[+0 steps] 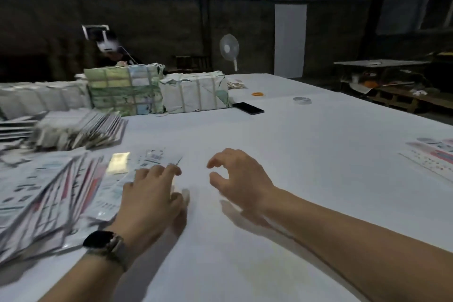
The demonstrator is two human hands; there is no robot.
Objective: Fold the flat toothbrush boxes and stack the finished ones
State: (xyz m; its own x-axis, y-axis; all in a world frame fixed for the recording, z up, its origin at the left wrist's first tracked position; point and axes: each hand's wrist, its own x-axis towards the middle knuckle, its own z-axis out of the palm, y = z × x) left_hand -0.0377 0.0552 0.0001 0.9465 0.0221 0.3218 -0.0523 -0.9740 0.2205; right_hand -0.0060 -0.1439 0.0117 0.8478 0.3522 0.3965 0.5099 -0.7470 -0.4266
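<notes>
A spread pile of flat toothbrush boxes (pixel 44 198) lies at the near left of the white table (pixel 294 154). My left hand (pixel 149 196), with a dark watch on its wrist, rests with fingers extended on the rightmost flat box (pixel 147 159) of that pile. My right hand (pixel 239 176) hovers just above the table to the right of it, fingers loosely curled and holding nothing. Behind the pile sits a leaning row of finished boxes (pixel 81 130). A few more flat boxes (pixel 434 154) lie at the right edge.
Two strapped bundles (pixel 125 91) (pixel 196 93) stand at the back left. A black phone (pixel 248 108), a tape roll (pixel 302 100) and orange rubber bands (pixel 257 94) lie beyond. A person sits behind the bundles. A fan (pixel 229 48) stands past the table.
</notes>
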